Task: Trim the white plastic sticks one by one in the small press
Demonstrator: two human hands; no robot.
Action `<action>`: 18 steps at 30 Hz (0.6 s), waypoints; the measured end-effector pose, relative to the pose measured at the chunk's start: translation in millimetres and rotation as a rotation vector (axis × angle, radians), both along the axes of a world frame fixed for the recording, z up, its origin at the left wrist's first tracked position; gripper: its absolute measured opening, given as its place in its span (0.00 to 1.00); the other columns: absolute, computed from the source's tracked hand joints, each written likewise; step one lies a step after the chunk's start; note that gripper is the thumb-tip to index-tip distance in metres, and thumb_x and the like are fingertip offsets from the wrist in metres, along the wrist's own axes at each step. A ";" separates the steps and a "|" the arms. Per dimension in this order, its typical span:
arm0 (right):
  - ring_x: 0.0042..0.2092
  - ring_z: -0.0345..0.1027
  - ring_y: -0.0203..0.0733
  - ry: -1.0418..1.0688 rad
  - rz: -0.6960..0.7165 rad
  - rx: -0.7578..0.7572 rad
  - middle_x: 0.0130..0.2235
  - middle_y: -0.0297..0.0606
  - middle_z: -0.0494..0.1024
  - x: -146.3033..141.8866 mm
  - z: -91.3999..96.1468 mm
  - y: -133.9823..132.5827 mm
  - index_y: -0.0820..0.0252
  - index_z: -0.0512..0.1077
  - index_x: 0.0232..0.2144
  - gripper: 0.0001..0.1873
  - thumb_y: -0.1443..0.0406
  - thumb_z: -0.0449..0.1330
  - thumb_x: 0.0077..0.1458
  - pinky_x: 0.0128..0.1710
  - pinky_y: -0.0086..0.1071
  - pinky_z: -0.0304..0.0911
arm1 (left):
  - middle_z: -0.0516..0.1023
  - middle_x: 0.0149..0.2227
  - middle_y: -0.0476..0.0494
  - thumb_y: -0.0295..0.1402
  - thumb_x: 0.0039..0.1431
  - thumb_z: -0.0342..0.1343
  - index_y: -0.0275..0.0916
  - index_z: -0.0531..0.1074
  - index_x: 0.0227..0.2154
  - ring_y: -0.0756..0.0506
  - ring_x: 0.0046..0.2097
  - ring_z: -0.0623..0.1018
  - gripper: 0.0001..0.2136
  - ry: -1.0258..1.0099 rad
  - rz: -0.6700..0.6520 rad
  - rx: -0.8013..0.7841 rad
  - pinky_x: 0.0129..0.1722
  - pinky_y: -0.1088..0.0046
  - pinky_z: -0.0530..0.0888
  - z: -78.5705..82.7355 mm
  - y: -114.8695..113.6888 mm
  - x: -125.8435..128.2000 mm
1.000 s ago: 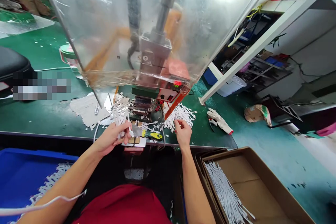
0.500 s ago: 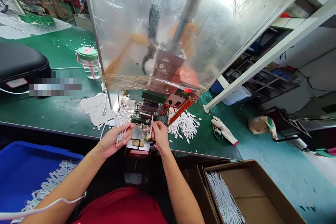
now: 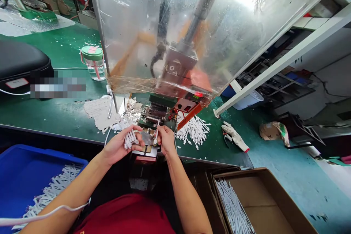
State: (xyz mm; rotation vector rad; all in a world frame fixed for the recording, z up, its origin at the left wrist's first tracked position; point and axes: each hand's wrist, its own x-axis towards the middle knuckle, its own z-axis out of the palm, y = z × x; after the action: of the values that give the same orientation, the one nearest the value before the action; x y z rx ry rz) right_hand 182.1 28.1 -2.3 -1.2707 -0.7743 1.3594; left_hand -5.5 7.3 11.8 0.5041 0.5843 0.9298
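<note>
My left hand (image 3: 118,145) is closed round a bundle of short white strips (image 3: 129,138) at the near edge of the green table (image 3: 49,117). My right hand (image 3: 166,139) pinches a single white strip (image 3: 156,134), upright, just in front of the small press fixture (image 3: 155,113). The two hands are close together over a small metal plate (image 3: 146,139). A loose pile of white strips (image 3: 194,130) lies to the right of my right hand.
A clear plastic guard (image 3: 175,29) hangs over the press. A blue bin (image 3: 33,179) of white pieces sits lower left, a cardboard box (image 3: 263,204) of long white strips lower right. A green-lidded jar (image 3: 93,62), paper scraps (image 3: 100,111) and a work glove (image 3: 234,137) are on the table.
My right hand moved left from the loose pile to the fixture with one strip. The left hand stayed put with its bundle. The view shifted slightly.
</note>
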 end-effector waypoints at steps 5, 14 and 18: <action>0.13 0.49 0.25 0.053 0.019 -0.002 0.17 0.29 0.71 2.0 2.4 0.6 0.58 0.63 0.19 0.17 0.56 0.64 0.45 0.11 0.23 0.41 | 0.67 0.20 0.51 0.39 0.63 0.55 0.38 0.74 0.34 0.47 0.26 0.75 0.10 -0.043 -0.018 -0.007 0.32 0.64 0.80 1.9 -0.5 3.3; 0.14 0.52 0.27 -0.031 0.035 0.012 0.18 0.27 0.69 5.4 2.9 -4.7 0.58 0.67 0.23 0.18 0.51 0.64 0.46 0.13 0.23 0.47 | 0.55 0.12 0.60 0.43 0.53 0.64 0.34 0.75 0.32 0.57 0.13 0.53 0.15 0.450 0.022 0.138 0.13 0.82 0.47 -7.1 9.8 39.3; 0.20 0.60 0.32 -0.385 0.005 0.060 0.25 0.31 0.74 48.4 -0.4 -17.9 0.58 0.71 0.29 0.14 0.53 0.60 0.51 0.19 0.26 0.55 | 0.57 0.11 0.60 0.43 0.49 0.66 0.32 0.75 0.45 0.55 0.14 0.55 0.24 0.620 -0.024 0.182 0.15 0.80 0.49 -3.2 13.2 52.8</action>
State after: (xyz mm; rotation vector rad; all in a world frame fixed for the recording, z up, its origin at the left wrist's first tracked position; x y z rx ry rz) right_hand 230.5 10.2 -2.7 -1.5042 -1.0738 1.0976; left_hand 47.3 20.6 8.6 0.9757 1.0530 0.8018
